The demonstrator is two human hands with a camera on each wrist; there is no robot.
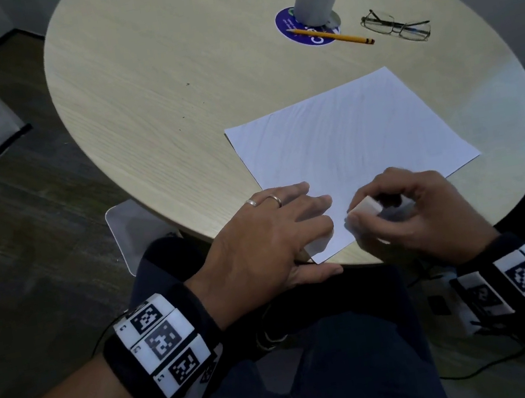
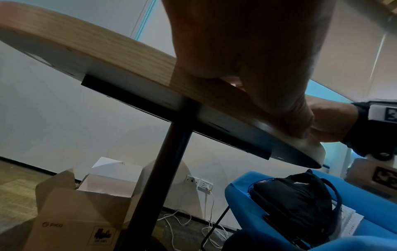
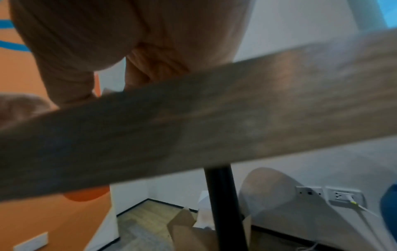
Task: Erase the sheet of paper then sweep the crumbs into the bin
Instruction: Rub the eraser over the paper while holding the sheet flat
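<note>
White rectangular sheet of paper lies flat on the round light-wood table, near corner w/ the hands. Left hand is spread flat, fingers straight, pressing that corner down, thumb at the table edge. Right hand has fingers curled, pinching a small white block eraser on the paper. Yellow pencil & wire-frame glasses sit at the far side.

A white, slightly wrinkled sheet of paper lies flat at the near edge of the round wooden bench. A small white block eraser sits over its near corner.
</note>
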